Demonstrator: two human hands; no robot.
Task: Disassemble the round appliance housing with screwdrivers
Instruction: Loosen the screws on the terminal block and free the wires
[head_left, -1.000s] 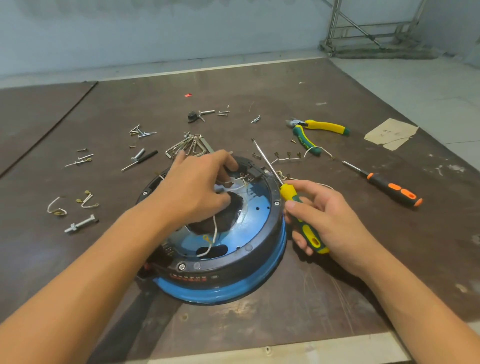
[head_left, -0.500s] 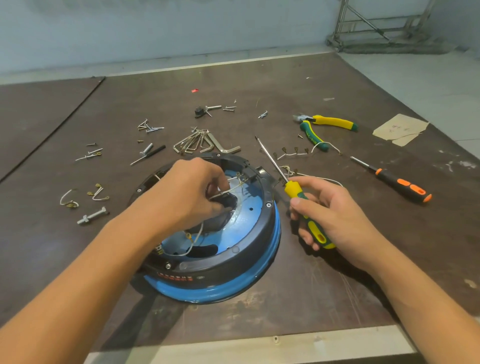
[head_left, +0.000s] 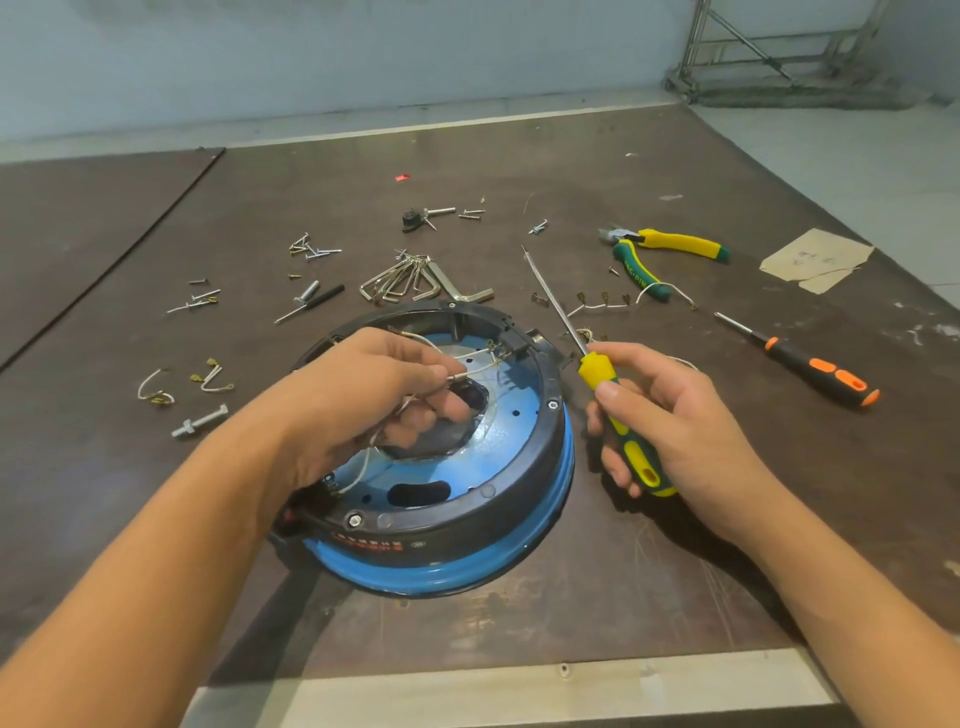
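On the tabletop, dead centre: housing open side up | left hand inside it, pinching a wire | right hand just beside housing, gripping screwdriver, shaft pointing away | left hand nearer.

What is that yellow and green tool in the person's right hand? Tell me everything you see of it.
A screwdriver: chunky yellow handle with green grip patches, plastic-looking, and a long thin bare-metal shaft. The right hand grips the handle, thumb pressed on its upper part. It slants away and leftward, just beside the right rim of the round housing.
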